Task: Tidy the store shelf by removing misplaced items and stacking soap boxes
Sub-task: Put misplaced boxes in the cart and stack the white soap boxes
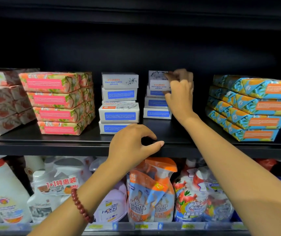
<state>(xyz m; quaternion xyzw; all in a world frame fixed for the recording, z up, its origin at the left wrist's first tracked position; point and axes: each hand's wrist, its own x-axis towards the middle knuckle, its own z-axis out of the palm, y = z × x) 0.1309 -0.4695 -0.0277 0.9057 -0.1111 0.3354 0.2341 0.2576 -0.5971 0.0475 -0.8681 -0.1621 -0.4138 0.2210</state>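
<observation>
The top soap box [158,82] sits on the right white stack [156,108], toward the back of the shelf [51,142] and a little right of its middle. It looks slightly askew over the boxes beneath it. The right hand [180,92] pinches it at its right end, fingers curled over the top and thumb low on the front.

The stack is narrow and its boxes are not squared to one another. In my judgement, a sideways pull or push on the top box could drag the one under it and tip the column toward the front edge. The grip holds one end only, so the box could also swivel out of the fingers.

Just to the left, the left white stack [119,106] is also uneven, with one box standing proud near the front edge. The left hand [131,147] hovers in front of it at the shelf's front lip, loosely curled and holding nothing. Whether the thumb touches the lip I cannot tell.

Pink-wrapped packs [56,103] fill the left end and blue-and-orange packs [255,108] the right end. They leave little room on either side. Cleaner bottles [151,193] stand on the level below, under any falling box.
</observation>
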